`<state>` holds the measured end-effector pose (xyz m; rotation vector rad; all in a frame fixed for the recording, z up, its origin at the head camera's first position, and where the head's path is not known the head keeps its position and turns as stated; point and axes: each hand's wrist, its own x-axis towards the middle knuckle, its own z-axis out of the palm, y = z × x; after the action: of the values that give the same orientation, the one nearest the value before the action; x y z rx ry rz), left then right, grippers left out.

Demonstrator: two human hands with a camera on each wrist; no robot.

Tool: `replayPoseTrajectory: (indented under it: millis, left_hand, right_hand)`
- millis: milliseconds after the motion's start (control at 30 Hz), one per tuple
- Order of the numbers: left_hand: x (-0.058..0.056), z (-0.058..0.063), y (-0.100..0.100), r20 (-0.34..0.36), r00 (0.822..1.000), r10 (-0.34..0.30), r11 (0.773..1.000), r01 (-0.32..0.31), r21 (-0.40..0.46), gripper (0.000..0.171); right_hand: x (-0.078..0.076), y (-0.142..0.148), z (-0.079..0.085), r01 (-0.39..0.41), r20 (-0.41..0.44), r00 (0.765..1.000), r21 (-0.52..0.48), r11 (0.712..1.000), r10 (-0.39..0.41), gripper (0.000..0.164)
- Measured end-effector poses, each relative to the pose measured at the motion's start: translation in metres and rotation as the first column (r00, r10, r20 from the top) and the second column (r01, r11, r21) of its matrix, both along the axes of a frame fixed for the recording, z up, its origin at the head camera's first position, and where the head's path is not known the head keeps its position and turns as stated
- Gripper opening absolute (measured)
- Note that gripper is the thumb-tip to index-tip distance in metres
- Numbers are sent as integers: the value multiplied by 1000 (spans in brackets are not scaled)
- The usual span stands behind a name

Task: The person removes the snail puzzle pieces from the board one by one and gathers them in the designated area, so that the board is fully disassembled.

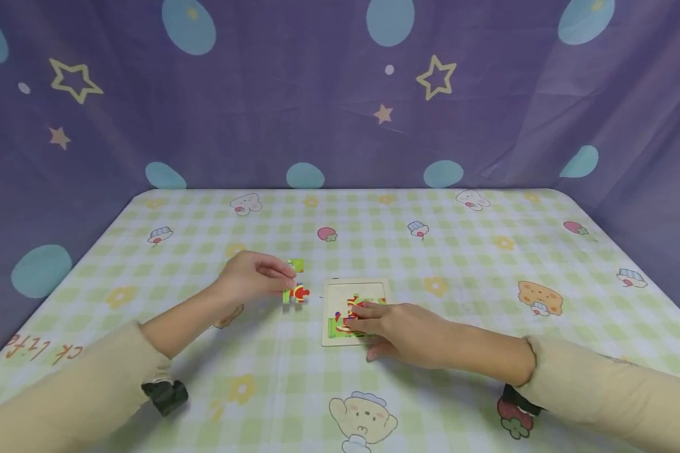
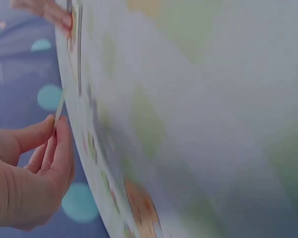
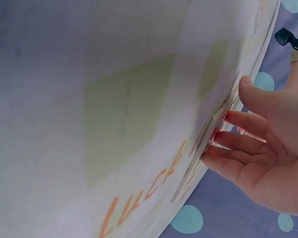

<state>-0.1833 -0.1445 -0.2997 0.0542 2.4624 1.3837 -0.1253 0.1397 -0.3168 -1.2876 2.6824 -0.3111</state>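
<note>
My left hand (image 1: 255, 275) pinches a small jigsaw piece (image 1: 299, 293), red and green, above the table left of the puzzle tray. In the left wrist view the piece (image 2: 59, 106) appears edge-on between thumb and fingers. The square wooden puzzle tray (image 1: 337, 296) lies flat, its nearer part filled with colourful pieces (image 1: 340, 327) and its far left part bare. My right hand (image 1: 410, 330) reaches over the tray's right side, its extended fingers resting on the pieces; the right wrist view shows fairly straight fingers (image 3: 233, 161) at the tray's edge.
Another green piece (image 1: 296, 264) lies on the table just beyond my left fingertips. A checked cloth (image 1: 464, 402) printed with cartoon figures covers the table. Behind it hangs a purple curtain (image 1: 317, 94) with stars and blue spots.
</note>
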Motion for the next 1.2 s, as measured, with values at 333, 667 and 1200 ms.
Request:
replayPoseTrajectory:
  millis: [333, 667, 1200]
  left_hand:
    - [5, 14, -55, -37, 999, -27, 989, 21, -148, 39]
    - [-2, 10, -94, -123, 986, -110, 926, 57, -372, 31]
    - [0, -3, -90, -312, 945, -97, 907, -45, -418, 23]
  right_hand:
    - [1, 1, 0, -1, -5, 1000, -17, 1000, 1, 57]
    - [0, 3, 0, -20, -26, 999, -37, 999, 19, 55]
    - [0, 4, 1, -38, -22, 999, -40, 998, 38, 56]
